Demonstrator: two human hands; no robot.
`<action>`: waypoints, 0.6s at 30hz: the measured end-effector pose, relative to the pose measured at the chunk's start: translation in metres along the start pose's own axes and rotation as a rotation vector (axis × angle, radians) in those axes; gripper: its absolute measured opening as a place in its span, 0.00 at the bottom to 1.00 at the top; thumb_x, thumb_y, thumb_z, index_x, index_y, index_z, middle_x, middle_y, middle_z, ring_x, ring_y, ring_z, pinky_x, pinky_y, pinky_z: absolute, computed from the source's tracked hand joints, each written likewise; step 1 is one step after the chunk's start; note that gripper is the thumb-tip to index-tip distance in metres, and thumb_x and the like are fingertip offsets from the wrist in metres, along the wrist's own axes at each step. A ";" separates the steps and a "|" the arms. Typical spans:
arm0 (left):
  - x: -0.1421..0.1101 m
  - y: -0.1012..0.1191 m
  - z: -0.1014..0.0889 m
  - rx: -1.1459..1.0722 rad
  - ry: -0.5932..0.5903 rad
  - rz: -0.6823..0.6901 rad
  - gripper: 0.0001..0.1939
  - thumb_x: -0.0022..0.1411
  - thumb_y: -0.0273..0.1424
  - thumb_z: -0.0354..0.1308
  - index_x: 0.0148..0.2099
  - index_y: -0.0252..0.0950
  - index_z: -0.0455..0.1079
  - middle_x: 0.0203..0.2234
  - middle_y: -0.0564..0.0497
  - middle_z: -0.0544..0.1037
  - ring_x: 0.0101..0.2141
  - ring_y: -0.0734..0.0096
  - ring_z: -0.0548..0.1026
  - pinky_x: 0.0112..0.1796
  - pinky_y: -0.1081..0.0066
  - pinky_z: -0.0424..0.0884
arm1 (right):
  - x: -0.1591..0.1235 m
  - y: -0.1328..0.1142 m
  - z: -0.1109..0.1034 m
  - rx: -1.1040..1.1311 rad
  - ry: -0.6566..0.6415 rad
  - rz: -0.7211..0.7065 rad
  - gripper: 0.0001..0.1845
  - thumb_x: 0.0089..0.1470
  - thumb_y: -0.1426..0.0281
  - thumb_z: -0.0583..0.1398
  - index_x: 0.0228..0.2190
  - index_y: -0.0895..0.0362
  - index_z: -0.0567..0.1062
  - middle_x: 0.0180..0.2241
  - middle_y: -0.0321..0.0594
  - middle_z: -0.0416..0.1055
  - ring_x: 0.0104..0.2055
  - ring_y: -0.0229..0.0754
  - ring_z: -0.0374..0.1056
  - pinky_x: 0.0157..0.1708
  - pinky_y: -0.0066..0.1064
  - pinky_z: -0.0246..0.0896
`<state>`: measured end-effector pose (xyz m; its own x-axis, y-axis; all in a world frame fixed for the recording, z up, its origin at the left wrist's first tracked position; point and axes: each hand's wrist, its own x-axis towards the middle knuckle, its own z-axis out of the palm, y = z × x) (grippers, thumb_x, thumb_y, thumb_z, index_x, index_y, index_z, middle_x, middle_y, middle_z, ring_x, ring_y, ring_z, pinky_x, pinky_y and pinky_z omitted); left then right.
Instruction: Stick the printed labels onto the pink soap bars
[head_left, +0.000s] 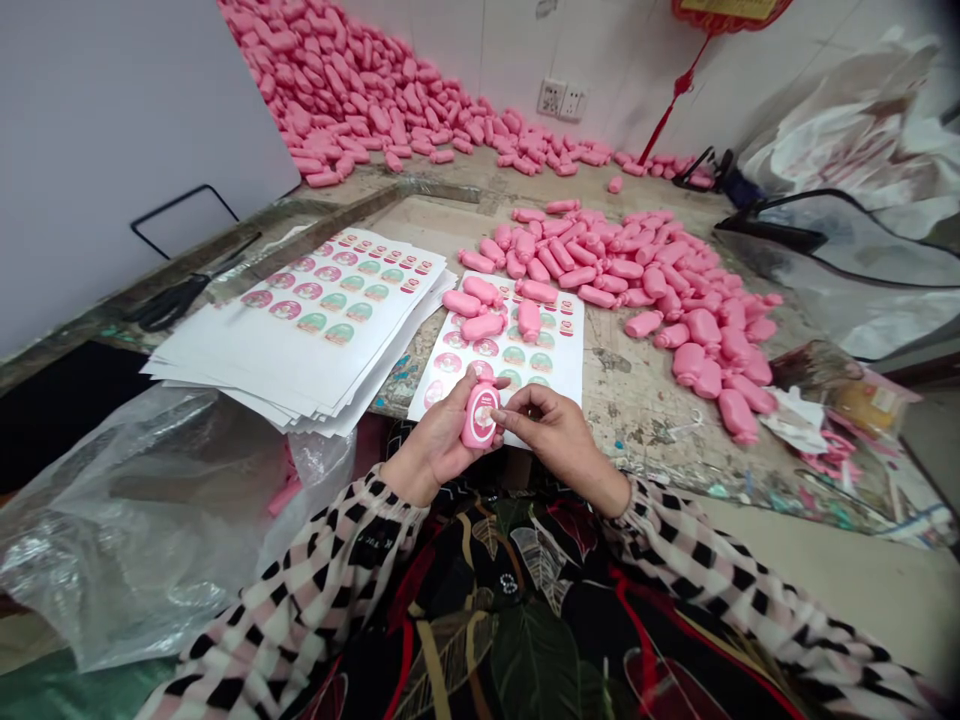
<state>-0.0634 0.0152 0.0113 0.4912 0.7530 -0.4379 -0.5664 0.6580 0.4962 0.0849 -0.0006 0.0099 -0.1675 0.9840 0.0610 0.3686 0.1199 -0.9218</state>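
Observation:
Near the table's front edge, my left hand [439,440] is closed around a small pink plastic bottle [472,436], its front turned up. An oval sticker [484,412] with a pink and white print lies on that front. My right hand [553,425] is closed in a pinch, thumb and fingertips at the sticker's right edge. Just beyond both hands is a sheet of round pink and green stickers [491,362], partly hidden by them. Several pink bottles [484,327] rest on the sheet's far part.
To the left lies a stack of sticker sheets [330,330], with black scissors [176,298] beside it. A pile of pink bottles [637,265] spreads to the right, and a larger heap [337,80] lines the wall. A clear plastic bag [172,530] hangs at front left.

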 end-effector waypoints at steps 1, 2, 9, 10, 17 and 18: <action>0.000 -0.001 0.000 0.005 0.002 0.005 0.22 0.61 0.46 0.49 0.46 0.32 0.68 0.27 0.49 0.70 0.21 0.77 0.68 0.22 0.76 0.67 | -0.001 0.000 0.000 -0.031 0.003 -0.003 0.13 0.51 0.59 0.60 0.26 0.55 0.70 0.25 0.34 0.71 0.29 0.37 0.66 0.30 0.29 0.58; 0.000 -0.001 0.000 0.013 0.007 0.012 0.22 0.61 0.45 0.49 0.46 0.32 0.69 0.27 0.49 0.70 0.21 0.77 0.68 0.22 0.76 0.67 | -0.002 -0.001 0.001 -0.077 0.008 -0.013 0.13 0.52 0.58 0.59 0.26 0.55 0.70 0.26 0.34 0.71 0.29 0.37 0.66 0.30 0.29 0.58; -0.004 -0.007 -0.002 0.116 0.071 0.054 0.26 0.58 0.51 0.51 0.47 0.34 0.68 0.23 0.52 0.68 0.19 0.78 0.67 0.19 0.77 0.64 | -0.013 -0.021 -0.011 -0.766 0.064 -0.219 0.16 0.57 0.58 0.53 0.30 0.55 0.73 0.32 0.41 0.69 0.35 0.41 0.63 0.33 0.31 0.52; -0.005 -0.007 -0.002 0.130 0.070 0.039 0.27 0.57 0.51 0.50 0.47 0.35 0.67 0.22 0.52 0.68 0.19 0.78 0.67 0.19 0.77 0.63 | -0.012 -0.021 -0.013 -0.777 0.075 -0.203 0.17 0.57 0.57 0.53 0.30 0.55 0.73 0.32 0.41 0.69 0.35 0.41 0.63 0.33 0.31 0.52; -0.010 -0.017 0.007 0.304 0.077 0.092 0.27 0.59 0.55 0.43 0.40 0.35 0.63 0.17 0.54 0.66 0.17 0.75 0.66 0.16 0.77 0.60 | -0.001 -0.005 -0.003 0.062 -0.058 0.214 0.23 0.45 0.50 0.60 0.37 0.53 0.69 0.21 0.30 0.67 0.23 0.37 0.63 0.25 0.27 0.54; -0.012 -0.018 0.009 0.341 0.050 0.105 0.27 0.59 0.55 0.42 0.40 0.35 0.63 0.17 0.54 0.67 0.17 0.75 0.65 0.16 0.77 0.60 | -0.001 -0.004 0.001 0.220 -0.094 0.247 0.23 0.46 0.49 0.60 0.36 0.53 0.68 0.20 0.30 0.66 0.22 0.36 0.63 0.24 0.28 0.55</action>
<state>-0.0532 -0.0059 0.0141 0.4043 0.8211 -0.4029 -0.3548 0.5469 0.7583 0.0825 -0.0017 0.0128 -0.1850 0.9620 -0.2007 0.2038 -0.1622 -0.9655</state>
